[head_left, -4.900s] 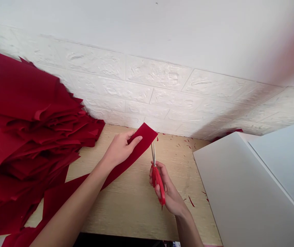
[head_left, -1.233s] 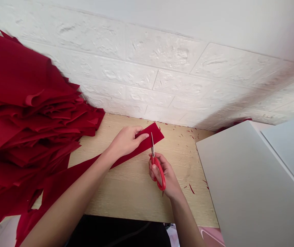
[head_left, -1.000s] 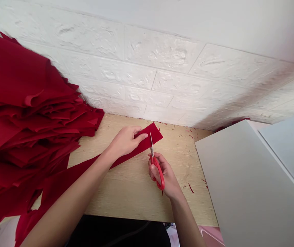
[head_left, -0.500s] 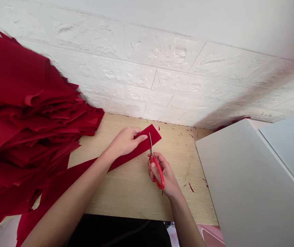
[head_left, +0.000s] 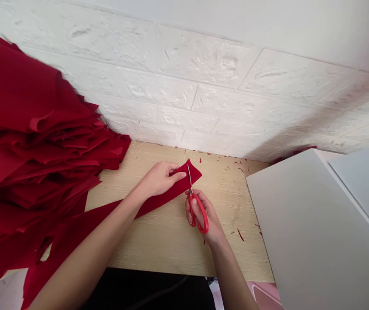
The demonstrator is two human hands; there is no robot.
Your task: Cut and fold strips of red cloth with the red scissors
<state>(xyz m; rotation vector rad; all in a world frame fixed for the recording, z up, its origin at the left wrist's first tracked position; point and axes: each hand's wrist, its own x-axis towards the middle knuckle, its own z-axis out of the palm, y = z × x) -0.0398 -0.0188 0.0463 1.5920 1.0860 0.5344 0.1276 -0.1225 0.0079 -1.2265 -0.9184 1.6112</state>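
Observation:
A long dark red felt strip (head_left: pixel 158 198) lies across the pale wooden table (head_left: pixel 168 241), its end near the wall. My left hand (head_left: pixel 157 178) rests on that end, thumb and fingers pinching the fabric. My right hand (head_left: pixel 204 213) grips red-handled scissors (head_left: pixel 195 202), whose steel blades run into the strip just right of my left fingers. The strip's tip sticks out to the right of the blades.
A tall heap of red felt pieces (head_left: pixel 32 150) fills the left side. A white box or cabinet (head_left: pixel 316 232) bounds the table on the right. A white brick-patterned wall (head_left: pixel 204 94) stands close behind. Tiny red snippets (head_left: pixel 236 168) dot the table.
The scissors have pushed farther across the strip's end, blades deeper into the felt. My left hand stays pinned on the fabric; the head camera has dipped closer since the earliest frame.

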